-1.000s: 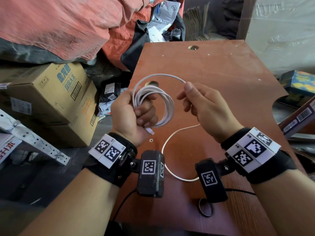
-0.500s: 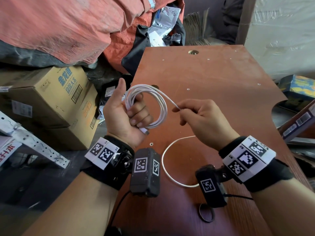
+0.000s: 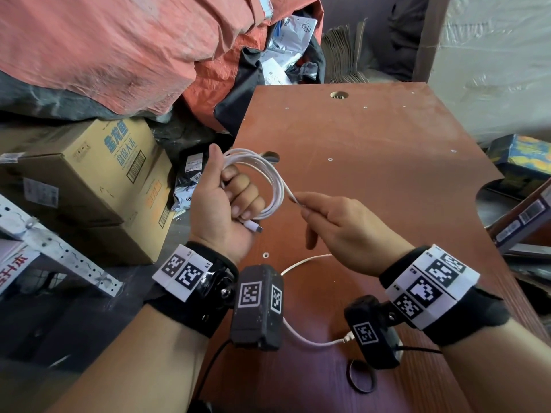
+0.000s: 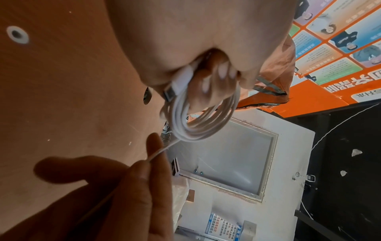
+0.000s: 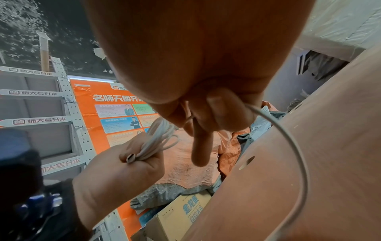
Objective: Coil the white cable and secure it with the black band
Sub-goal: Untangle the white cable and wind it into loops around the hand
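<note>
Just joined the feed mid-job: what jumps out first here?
The white cable, mostly coiled in the left hand above the table's left edge, with the right hand pinching its loose tail. The black band lies unused on the brown table, near the right wrist.

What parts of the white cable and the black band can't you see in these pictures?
- Head view: the white cable vanishes inside the right hand, then behind the left wrist camera.
- Head view: the right wrist camera covers part of the black band.
- Left wrist view: the left hand hides the coil's top.
</note>
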Tool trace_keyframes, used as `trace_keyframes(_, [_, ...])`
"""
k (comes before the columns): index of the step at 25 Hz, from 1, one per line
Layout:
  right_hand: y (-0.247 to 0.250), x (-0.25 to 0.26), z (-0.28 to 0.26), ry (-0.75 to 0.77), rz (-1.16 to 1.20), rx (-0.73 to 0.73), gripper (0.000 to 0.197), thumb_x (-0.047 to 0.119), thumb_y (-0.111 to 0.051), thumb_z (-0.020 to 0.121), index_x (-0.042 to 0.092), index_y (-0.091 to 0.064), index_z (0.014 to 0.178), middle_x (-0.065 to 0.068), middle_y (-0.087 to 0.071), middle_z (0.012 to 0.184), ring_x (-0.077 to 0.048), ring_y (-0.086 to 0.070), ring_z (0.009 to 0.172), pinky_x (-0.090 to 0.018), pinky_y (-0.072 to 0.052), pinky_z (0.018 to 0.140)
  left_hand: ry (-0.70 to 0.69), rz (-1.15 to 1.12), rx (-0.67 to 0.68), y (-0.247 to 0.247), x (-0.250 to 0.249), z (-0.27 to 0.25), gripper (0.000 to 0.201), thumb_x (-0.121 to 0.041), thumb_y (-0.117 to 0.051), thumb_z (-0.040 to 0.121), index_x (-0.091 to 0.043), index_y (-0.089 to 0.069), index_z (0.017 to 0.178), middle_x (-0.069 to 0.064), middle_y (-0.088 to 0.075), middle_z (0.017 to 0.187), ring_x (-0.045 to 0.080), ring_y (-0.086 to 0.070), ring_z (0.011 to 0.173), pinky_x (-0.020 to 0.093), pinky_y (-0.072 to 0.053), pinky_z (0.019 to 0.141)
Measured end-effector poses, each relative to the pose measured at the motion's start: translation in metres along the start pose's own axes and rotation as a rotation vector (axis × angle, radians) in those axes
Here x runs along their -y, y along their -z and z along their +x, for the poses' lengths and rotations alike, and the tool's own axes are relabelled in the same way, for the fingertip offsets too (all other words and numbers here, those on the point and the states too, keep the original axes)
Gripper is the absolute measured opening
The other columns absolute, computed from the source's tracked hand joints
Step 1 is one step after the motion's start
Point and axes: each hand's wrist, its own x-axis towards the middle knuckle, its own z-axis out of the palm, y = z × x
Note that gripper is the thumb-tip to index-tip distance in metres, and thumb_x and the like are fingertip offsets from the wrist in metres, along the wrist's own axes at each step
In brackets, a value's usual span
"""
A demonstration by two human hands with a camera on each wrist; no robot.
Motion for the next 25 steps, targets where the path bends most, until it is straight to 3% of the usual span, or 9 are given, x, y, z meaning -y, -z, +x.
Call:
trace_keyframes(3, [-0.001, -0.001, 0.002, -0.032, -0.051, 0.007, 0.024, 0.024, -0.043, 0.102, 0.018, -0.066, 0.097, 0.008, -0.067, 0.072, 0.005, -0.055, 0.063, -0.024, -0.036, 0.060, 0.001, -0.037, 0.005, 0.003, -0.003, 0.002, 0.046, -0.051, -0.042, 0.100, -0.021, -0.039, 0.066, -0.010, -0.047, 0.052, 0.004, -0.025, 0.034, 0.018, -0.020, 0.033])
trace_keyframes(6, [-0.002, 0.000, -0.001, -0.021, -0.056, 0.018, 0.024, 0.029, -0.043, 0.103, 0.021, -0.065, 0.108, 0.008, -0.063, 0.064, 0.002, -0.055, 0.054, -0.028, -0.045, 0.062, 0.000, -0.066, 0.030, 0.003, -0.003, 0.002, 0.046, -0.052, -0.041, 0.100, -0.021, -0.038, 0.066, 0.001, -0.073, 0.084, 0.003, -0.038, 0.038, 0.015, -0.026, 0.033])
trace_keyframes(8, [-0.003, 0.005, -0.003, -0.012, -0.066, 0.036, 0.029, 0.033, -0.043, 0.103, 0.028, -0.061, 0.126, 0.018, -0.049, 0.055, -0.002, -0.049, 0.055, -0.025, -0.047, 0.068, -0.002, -0.075, 0.030, 0.001, -0.003, 0.001, 0.046, -0.052, -0.040, 0.100, -0.021, -0.037, 0.066, 0.007, -0.074, 0.100, 0.003, -0.052, 0.045, 0.015, -0.031, 0.034])
trace_keyframes(10, [-0.004, 0.008, -0.003, 0.000, -0.111, 0.064, 0.033, 0.035, -0.042, 0.103, 0.029, -0.057, 0.132, 0.021, -0.041, 0.054, -0.002, -0.046, 0.061, -0.026, -0.045, 0.072, -0.001, -0.063, 0.008, -0.002, -0.002, -0.002, 0.047, -0.052, -0.041, 0.100, -0.020, -0.041, 0.066, 0.010, -0.074, 0.106, 0.009, -0.068, 0.061, 0.015, -0.039, 0.038])
trace_keyframes(12, [-0.003, 0.009, -0.003, 0.019, -0.152, 0.083, 0.031, 0.035, -0.040, 0.103, 0.025, -0.059, 0.125, 0.013, -0.051, 0.058, -0.008, -0.053, 0.065, -0.033, -0.047, 0.074, 0.001, -0.030, -0.012, -0.006, 0.000, -0.003, 0.049, -0.053, -0.043, 0.099, -0.017, -0.047, 0.065, 0.014, -0.074, 0.109, 0.019, -0.074, 0.085, 0.020, -0.053, 0.053])
trace_keyframes(14, [-0.003, 0.007, -0.003, 0.037, -0.179, 0.077, 0.027, 0.033, -0.040, 0.103, 0.016, -0.061, 0.103, 0.001, -0.060, 0.067, -0.018, -0.058, 0.069, -0.038, -0.046, 0.072, 0.013, -0.044, -0.008, -0.009, 0.001, -0.004, 0.053, -0.052, -0.044, 0.099, -0.015, -0.049, 0.062, 0.019, -0.073, 0.110, 0.028, -0.072, 0.099, 0.031, -0.061, 0.076])
trace_keyframes(16, [-0.004, 0.006, -0.002, 0.056, -0.209, 0.057, 0.027, 0.027, -0.043, 0.099, 0.009, -0.059, 0.086, -0.003, -0.059, 0.070, -0.019, -0.054, 0.068, -0.038, -0.041, 0.067, 0.022, -0.068, 0.011, -0.011, 0.002, -0.004, 0.053, -0.050, -0.042, 0.100, -0.013, -0.048, 0.063, 0.023, -0.071, 0.113, 0.032, -0.070, 0.104, 0.039, -0.057, 0.091])
trace_keyframes(19, [-0.005, 0.006, -0.001, 0.082, -0.224, 0.047, 0.026, 0.019, -0.048, 0.093, 0.003, -0.055, 0.073, -0.005, -0.051, 0.074, -0.015, -0.045, 0.067, -0.029, -0.030, 0.064, 0.027, -0.046, 0.047, -0.011, 0.004, -0.002, 0.051, -0.049, -0.037, 0.102, -0.012, -0.047, 0.068, 0.027, -0.067, 0.120, 0.034, -0.067, 0.111, 0.043, -0.050, 0.101])
trace_keyframes(25, [-0.004, 0.007, 0.000, 0.149, -0.248, 0.055, 0.021, 0.016, -0.051, 0.090, 0.004, -0.056, 0.073, -0.002, -0.049, 0.076, -0.015, -0.043, 0.066, -0.026, -0.028, 0.064, 0.035, 0.022, 0.098, -0.007, 0.008, 0.001, 0.044, -0.049, -0.032, 0.103, -0.016, -0.040, 0.073, 0.026, -0.066, 0.121, 0.033, -0.063, 0.118, 0.043, -0.041, 0.108])
